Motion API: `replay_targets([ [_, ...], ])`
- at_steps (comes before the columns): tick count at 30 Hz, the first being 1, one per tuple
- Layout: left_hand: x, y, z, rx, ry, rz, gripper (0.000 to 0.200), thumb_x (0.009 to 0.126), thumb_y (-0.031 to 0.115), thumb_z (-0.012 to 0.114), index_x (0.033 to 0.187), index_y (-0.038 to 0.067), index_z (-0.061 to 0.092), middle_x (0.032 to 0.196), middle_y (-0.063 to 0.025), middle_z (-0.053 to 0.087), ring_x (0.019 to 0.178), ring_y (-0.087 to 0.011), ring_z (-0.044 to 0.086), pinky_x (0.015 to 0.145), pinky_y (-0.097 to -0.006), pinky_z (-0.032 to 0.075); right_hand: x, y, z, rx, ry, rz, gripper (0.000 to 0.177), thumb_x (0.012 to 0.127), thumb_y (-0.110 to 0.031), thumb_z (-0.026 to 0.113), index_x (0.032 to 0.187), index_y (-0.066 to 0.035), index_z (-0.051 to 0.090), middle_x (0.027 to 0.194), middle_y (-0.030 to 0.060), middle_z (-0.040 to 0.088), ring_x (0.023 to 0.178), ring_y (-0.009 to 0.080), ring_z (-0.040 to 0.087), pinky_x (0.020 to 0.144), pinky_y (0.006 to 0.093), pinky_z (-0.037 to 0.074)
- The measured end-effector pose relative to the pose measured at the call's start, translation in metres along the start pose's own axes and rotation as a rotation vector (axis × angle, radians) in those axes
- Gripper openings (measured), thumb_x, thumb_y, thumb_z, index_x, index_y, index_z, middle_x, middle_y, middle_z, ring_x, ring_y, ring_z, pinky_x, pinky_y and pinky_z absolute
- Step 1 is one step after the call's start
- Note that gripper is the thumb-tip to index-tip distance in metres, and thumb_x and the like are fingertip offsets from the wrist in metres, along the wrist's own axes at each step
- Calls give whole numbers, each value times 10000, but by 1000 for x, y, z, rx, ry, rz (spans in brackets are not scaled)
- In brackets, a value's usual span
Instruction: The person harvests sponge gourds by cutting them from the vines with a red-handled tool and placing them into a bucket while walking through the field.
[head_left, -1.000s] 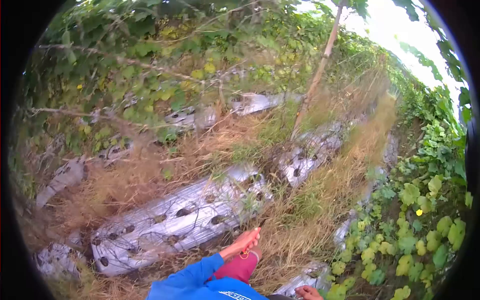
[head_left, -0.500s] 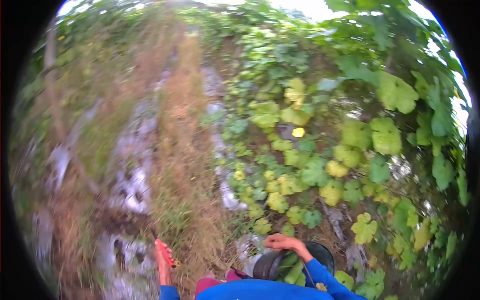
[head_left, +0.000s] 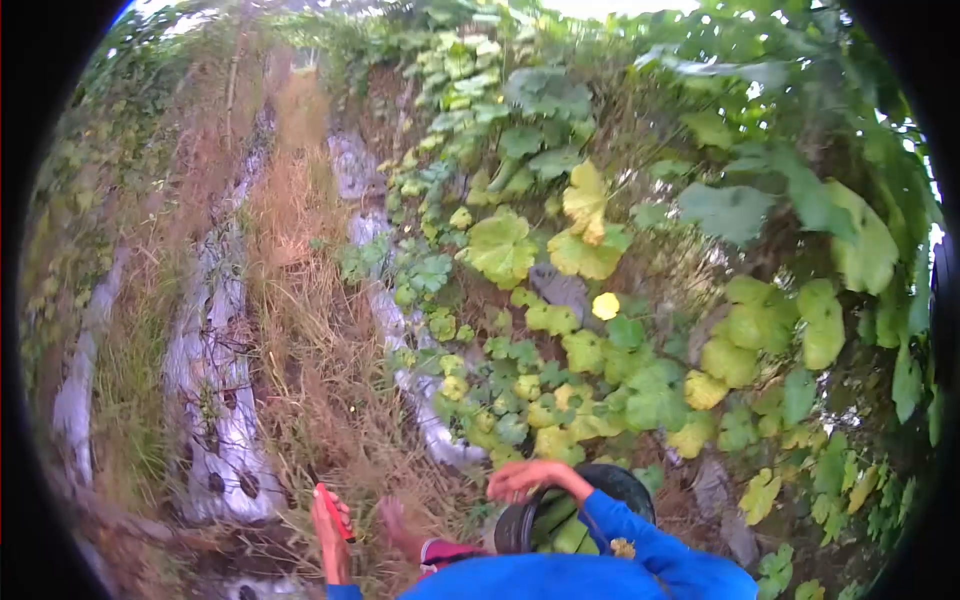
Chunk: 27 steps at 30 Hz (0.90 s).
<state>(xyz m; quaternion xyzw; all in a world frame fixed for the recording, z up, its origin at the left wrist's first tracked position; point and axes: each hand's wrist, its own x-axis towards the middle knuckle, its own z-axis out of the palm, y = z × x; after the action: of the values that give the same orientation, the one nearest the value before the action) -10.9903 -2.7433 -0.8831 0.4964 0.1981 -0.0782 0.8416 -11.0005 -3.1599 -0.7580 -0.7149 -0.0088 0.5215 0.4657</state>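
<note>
My left hand (head_left: 328, 528) is closed around a small red-handled cutting tool (head_left: 334, 510), held low over dry grass. My right hand (head_left: 530, 478) rests on the rim of a black bucket (head_left: 612, 480) that hangs at my right side; its fingers curl over the rim. Several long green vegetables (head_left: 560, 530) lie inside the bucket. Both arms wear blue sleeves. A bare foot (head_left: 398, 524) shows between the hands.
A wall of leafy vines (head_left: 620, 300) with a yellow flower (head_left: 605, 305) climbs on the right. Strips of silver plastic mulch (head_left: 222, 400) with planting holes run away from me, with dry grass (head_left: 310, 330) between them.
The view has swung from the mulch beds on the left to the vine row on the right. The bucket and my right hand came into view; my right hand now sits on the rim.
</note>
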Motion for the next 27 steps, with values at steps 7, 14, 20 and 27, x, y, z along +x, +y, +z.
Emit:
replay_targets([
  [7,154,40,33,-31,52,-61,484,944,610,414,860,138,479,577,-1,479,402,-99,418,353,-248,317,25,-55,-105,41,429,-30,526,875,-532,601,1180,-103,607,1043,-8,604,914,101,557,762,262,465],
  [14,317,93,72,-61,-42,-122,425,894,636,488,768,231,466,529,53,434,390,-106,401,341,-257,292,86,-125,-184,125,218,-220,585,801,-547,619,1209,-131,579,1080,-24,609,914,101,575,662,267,488],
  [20,436,108,78,45,-71,-269,421,894,634,497,785,227,483,541,54,439,409,-104,414,351,-259,305,139,-159,-234,82,378,-46,580,861,-587,553,1183,-108,602,1045,-20,612,870,109,570,691,283,480],
  [27,544,166,119,28,-88,-285,413,897,621,515,819,215,509,579,57,461,456,-92,444,371,-248,329,141,-204,-258,334,583,-153,589,844,-527,612,1248,-100,578,1167,11,605,945,114,584,757,273,496],
])
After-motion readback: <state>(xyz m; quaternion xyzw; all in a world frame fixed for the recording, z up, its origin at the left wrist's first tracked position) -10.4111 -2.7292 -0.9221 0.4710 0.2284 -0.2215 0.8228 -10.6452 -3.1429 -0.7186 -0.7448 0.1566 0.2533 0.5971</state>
